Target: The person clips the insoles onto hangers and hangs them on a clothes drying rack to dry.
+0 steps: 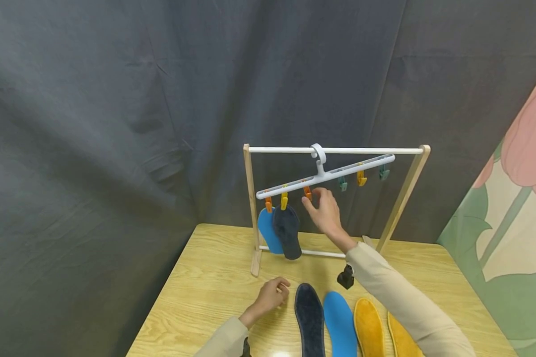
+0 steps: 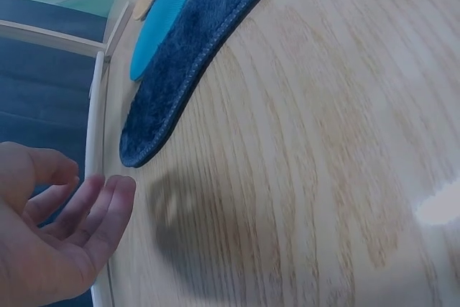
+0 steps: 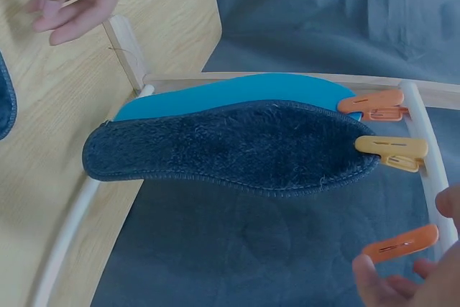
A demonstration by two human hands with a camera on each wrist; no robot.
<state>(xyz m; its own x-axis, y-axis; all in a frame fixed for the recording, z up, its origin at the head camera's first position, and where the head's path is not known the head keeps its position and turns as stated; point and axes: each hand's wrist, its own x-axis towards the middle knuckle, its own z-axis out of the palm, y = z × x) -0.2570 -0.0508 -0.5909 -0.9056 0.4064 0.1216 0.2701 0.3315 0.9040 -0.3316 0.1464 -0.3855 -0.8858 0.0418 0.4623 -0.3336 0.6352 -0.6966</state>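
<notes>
On the wood-grained table (image 1: 223, 258), the pale wooden rack with white rails (image 1: 403, 198) held a white plastic hanger (image 1: 332, 173) dipping leftward, which a tug could have slid or unhooked, while the navy plush insole (image 1: 287, 230) and smooth blue insole (image 1: 267, 232), each on one clip, might have slipped. Both hung left of the right hand (image 1: 326, 212) and beyond the left hand (image 1: 270, 297), loosely curled and grasping nothing. The right's parted fingers pinched nothing beside an empty orange plastic clip (image 3: 402, 244), contact unclear.

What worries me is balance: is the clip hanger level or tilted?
Tilted. In the head view, the clip hanger slopes down to the end holding the blue insole and dark plush insole.
</notes>
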